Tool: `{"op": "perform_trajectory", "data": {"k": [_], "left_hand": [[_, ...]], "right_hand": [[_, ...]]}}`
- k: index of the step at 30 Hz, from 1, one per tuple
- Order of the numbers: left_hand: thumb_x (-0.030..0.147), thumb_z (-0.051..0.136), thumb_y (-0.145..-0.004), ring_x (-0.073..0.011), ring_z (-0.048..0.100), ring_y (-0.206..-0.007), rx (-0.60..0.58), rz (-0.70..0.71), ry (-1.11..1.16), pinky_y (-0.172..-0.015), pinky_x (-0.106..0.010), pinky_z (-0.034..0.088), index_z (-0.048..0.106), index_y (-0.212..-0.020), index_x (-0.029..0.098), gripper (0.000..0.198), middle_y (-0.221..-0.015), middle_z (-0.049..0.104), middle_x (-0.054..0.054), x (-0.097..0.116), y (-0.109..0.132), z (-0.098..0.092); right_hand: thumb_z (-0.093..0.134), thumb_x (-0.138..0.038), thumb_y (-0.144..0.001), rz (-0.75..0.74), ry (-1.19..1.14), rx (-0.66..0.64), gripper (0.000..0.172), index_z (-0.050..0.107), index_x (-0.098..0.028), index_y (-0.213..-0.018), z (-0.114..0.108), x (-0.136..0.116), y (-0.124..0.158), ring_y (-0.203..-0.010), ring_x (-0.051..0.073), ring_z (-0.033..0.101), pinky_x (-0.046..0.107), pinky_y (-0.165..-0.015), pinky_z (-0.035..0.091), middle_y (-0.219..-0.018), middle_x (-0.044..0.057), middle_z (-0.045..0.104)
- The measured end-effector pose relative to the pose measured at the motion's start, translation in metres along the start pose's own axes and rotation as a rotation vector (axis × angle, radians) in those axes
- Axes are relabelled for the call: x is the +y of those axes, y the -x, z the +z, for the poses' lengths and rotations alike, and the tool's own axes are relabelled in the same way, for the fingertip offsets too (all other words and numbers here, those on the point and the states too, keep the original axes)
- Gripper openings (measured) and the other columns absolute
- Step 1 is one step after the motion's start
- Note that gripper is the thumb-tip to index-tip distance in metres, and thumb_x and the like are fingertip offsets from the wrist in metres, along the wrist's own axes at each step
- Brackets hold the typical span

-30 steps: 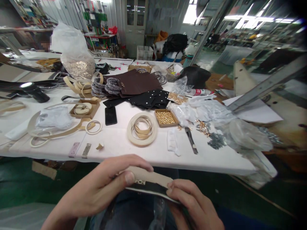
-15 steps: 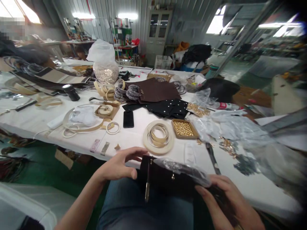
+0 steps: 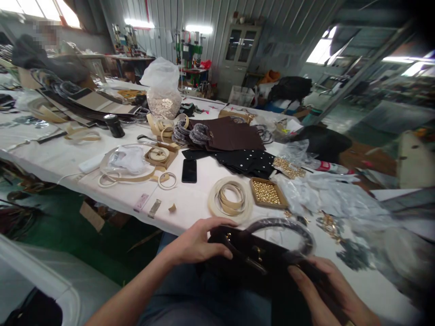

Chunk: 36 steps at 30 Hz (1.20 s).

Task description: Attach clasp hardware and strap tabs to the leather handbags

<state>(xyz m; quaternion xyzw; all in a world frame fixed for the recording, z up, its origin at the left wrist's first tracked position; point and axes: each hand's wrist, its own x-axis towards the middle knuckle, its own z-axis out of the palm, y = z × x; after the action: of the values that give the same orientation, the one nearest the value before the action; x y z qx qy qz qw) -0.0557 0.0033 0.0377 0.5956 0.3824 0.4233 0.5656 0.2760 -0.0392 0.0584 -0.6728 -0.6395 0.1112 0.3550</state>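
Observation:
A dark handbag [image 3: 244, 258] with gold-coloured metal fittings rests over my lap at the table's near edge. Its curved handle [image 3: 307, 235], wrapped in clear plastic, arches up from the top. My left hand [image 3: 204, 242] grips the bag's left upper corner, thumb on the near side and fingers over the top. On the right end, my right hand [image 3: 326, 280] is closed on the bag near the handle's base, with the thumb on the near face. The bag's underside is lost in shadow.
Just beyond the bag lie a tape roll [image 3: 231, 199] and a small box of gold studs [image 3: 267, 192]. A phone [image 3: 189, 170], dark brown panels [image 3: 227, 133] and plastic bags [image 3: 336, 192] are spread over the white table. A person [image 3: 50, 59] sits at the far left.
My left hand has closed on the bag's left corner, where it was open beside it before. The plastic-wrapped handle now stands up, and the metal-tipped strap has swung right across the front.

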Motion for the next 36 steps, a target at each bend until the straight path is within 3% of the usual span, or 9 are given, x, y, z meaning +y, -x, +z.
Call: {"op": "perform_trajectory", "data": {"k": [5, 11, 16, 21, 29, 36], "left_hand": [[0.017, 0.091, -0.083, -0.0315, 0.07, -0.13, -0.021, 0.033, -0.007, -0.121, -0.041, 0.049, 0.08, -0.14, 0.023, 0.058, -0.137, 0.08, -0.009, -0.002, 0.004, -0.007], [0.036, 0.09, -0.091, -0.0304, 0.074, -0.116, 0.166, 0.026, 0.051, -0.106, -0.037, 0.056, 0.085, -0.125, 0.016, 0.04, -0.121, 0.084, -0.011, -0.009, 0.005, 0.01], [0.046, 0.092, -0.09, -0.0287, 0.073, -0.109, 0.182, 0.032, 0.077, -0.104, -0.036, 0.056, 0.086, -0.117, 0.013, 0.043, -0.113, 0.084, -0.011, -0.009, 0.013, 0.018], [0.05, 0.093, -0.089, -0.0302, 0.074, -0.11, 0.171, 0.004, 0.196, -0.102, -0.036, 0.059, 0.084, -0.127, 0.011, 0.055, -0.116, 0.084, -0.013, -0.014, 0.018, 0.021], [0.049, 0.091, -0.091, -0.0306, 0.077, -0.103, 0.199, -0.012, 0.226, -0.096, -0.035, 0.06, 0.09, -0.109, 0.012, 0.041, -0.106, 0.086, -0.01, -0.022, 0.018, 0.025], [0.047, 0.091, -0.092, -0.0317, 0.078, -0.106, 0.306, -0.038, 0.366, -0.095, -0.037, 0.061, 0.088, -0.115, 0.012, 0.041, -0.113, 0.086, -0.012, -0.026, 0.017, 0.034]], "right_hand": [[0.073, -0.067, -0.097, 0.009, 0.014, -0.044, 0.046, 0.079, -0.027, -0.118, 0.002, 0.006, -0.001, -0.097, 0.029, 0.08, 0.034, -0.079, 0.066, -0.115, 0.003, 0.08], [0.077, -0.059, -0.096, -0.023, -0.068, -0.02, 0.041, 0.081, -0.025, -0.119, 0.01, -0.002, 0.002, -0.103, 0.031, 0.079, 0.036, -0.089, 0.067, -0.119, 0.005, 0.08], [0.079, -0.062, -0.095, 0.021, -0.088, -0.016, 0.046, 0.081, -0.025, -0.122, 0.014, 0.002, 0.001, -0.102, 0.031, 0.079, 0.034, -0.089, 0.067, -0.117, 0.005, 0.081], [0.079, -0.065, -0.094, 0.039, -0.093, -0.055, 0.047, 0.081, -0.027, -0.121, 0.014, 0.0, -0.003, -0.102, 0.028, 0.079, 0.031, -0.095, 0.065, -0.117, 0.003, 0.081], [0.076, -0.062, -0.098, -0.054, -0.07, 0.025, 0.043, 0.079, -0.025, -0.119, 0.024, -0.009, -0.004, -0.104, 0.027, 0.077, 0.033, -0.094, 0.063, -0.119, 0.005, 0.08], [0.074, -0.055, -0.103, -0.108, -0.188, 0.039, 0.036, 0.078, -0.024, -0.122, 0.035, -0.022, -0.008, -0.113, 0.028, 0.075, 0.035, -0.096, 0.063, -0.125, 0.009, 0.078]]}}
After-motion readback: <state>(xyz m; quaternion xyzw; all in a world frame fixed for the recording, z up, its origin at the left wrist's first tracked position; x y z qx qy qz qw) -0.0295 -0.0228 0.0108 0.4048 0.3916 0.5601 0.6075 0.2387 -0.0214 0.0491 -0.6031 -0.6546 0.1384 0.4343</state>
